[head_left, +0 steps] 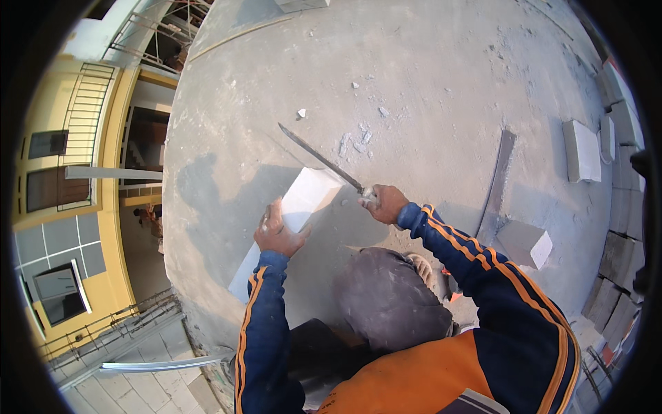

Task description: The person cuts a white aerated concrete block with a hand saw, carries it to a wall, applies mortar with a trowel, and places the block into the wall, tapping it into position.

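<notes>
My left hand [279, 232] rests on a long white lightweight concrete block [314, 195], its fingers curled over the top and side. The block lies slantwise on the grey slab, and its lower end [243, 274] shows past my wrist. In my right hand [383, 204] is a long, narrow, dark blade [321, 159], held by a pale handle that my fingers mostly cover. Its tip points up and to the left, beyond the block's far end. Whether the blade touches the block I cannot tell. My dark-clad knee [389, 297] is bent just below the hands.
Pale chips [360, 141] lie ahead on the slab. To the right are a long flat strip [495, 183], a loose block [525, 243], another block [583, 150] and stacked blocks [624, 183]. The slab's edge [167, 148] runs along the left, with a yellow building [110, 276] beyond.
</notes>
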A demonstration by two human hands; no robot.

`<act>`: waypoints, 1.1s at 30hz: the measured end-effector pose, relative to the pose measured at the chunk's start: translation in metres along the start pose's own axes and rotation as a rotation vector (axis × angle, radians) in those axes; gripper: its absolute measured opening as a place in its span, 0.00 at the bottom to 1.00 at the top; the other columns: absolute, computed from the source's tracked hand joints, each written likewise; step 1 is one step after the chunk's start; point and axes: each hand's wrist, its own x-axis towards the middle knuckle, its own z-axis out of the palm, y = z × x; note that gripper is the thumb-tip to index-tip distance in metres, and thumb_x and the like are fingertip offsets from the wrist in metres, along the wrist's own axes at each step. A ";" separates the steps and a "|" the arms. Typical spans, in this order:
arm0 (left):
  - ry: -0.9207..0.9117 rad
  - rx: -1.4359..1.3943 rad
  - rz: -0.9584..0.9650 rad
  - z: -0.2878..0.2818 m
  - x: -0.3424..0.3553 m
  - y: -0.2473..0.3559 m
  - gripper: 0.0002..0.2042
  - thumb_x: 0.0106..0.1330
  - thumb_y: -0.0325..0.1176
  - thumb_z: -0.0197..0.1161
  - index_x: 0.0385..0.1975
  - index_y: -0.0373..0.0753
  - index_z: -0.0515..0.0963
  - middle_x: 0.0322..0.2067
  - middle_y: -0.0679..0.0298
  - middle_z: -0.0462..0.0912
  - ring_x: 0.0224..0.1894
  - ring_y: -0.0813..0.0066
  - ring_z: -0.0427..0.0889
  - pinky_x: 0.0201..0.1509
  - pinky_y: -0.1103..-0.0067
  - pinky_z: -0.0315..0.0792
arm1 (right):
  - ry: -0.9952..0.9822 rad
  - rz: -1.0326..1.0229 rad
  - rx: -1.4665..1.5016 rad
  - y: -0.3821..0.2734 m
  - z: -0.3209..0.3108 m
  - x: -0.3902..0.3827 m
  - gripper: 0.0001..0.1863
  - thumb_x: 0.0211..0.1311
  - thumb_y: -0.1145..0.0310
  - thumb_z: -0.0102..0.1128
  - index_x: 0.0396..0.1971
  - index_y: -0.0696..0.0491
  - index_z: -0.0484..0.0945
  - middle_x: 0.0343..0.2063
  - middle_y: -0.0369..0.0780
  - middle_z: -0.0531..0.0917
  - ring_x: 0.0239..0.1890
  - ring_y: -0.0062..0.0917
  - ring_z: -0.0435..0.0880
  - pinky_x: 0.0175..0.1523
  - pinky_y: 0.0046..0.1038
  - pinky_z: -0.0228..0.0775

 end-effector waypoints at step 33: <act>-0.257 -0.109 -0.138 0.087 -0.052 0.011 0.61 0.40 0.65 0.79 0.74 0.41 0.58 0.71 0.51 0.63 0.72 0.55 0.64 0.77 0.62 0.54 | 0.135 0.079 -0.115 0.001 0.015 -0.076 0.24 0.63 0.56 0.66 0.43 0.63 0.72 0.25 0.55 0.84 0.30 0.53 0.86 0.36 0.46 0.78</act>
